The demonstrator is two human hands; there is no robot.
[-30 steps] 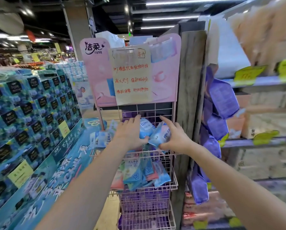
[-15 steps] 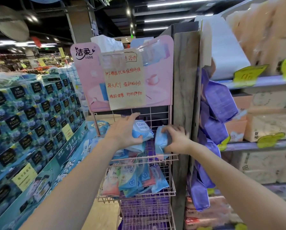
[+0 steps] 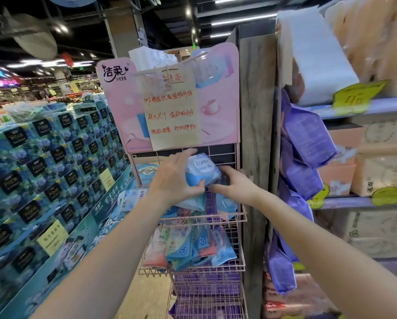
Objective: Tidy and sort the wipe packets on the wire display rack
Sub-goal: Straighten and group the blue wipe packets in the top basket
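A pink wire display rack [image 3: 216, 219] stands ahead with several baskets. My left hand [image 3: 172, 178] grips a light blue wipe packet [image 3: 201, 169] with a white label, held above the top basket. My right hand [image 3: 235, 186] touches the packet's right lower edge, fingers curled against it. More blue packets [image 3: 225, 203] lie in the top basket under my hands. The middle basket holds several blue, green and pink packets [image 3: 188, 247] standing on edge. Purple packs [image 3: 206, 279] fill the lower basket.
A pink header board with a handwritten paper sign [image 3: 172, 116] tops the rack. A grey wooden post [image 3: 256, 134] stands right of it, with purple bags [image 3: 305, 143] hanging beside shelves of tissue packs. Stacked blue tissue boxes [image 3: 43, 162] fill the left.
My right hand let go of the second blue packet, which now lies in the top basket, and moved left to the packet in my left hand. The view shifted slightly.
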